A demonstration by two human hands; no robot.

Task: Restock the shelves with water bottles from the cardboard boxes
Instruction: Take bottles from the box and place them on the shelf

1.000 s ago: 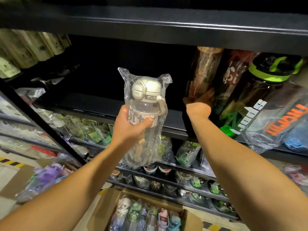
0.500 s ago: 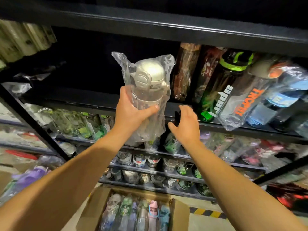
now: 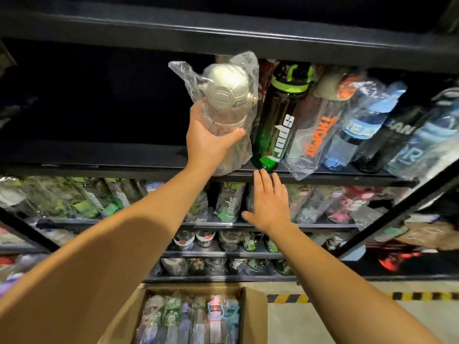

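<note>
Bagged bottle (image 3: 227, 105) stands at the shelf edge (image 3: 124, 170), gripped round the middle by our left hand (image 3: 208, 142); right hand (image 3: 269, 202) flat, fingers straight, holding nothing.

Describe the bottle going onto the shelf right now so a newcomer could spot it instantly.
Find the dark upper shelf with its row of tall leaning bottles. At the row's left end, the left hand grips a bagged bottle, its base at the shelf edge beside the green-capped dark bottle. Only it has a rounded, pale beige lid in crinkled clear plastic, with no large lettering.
</note>
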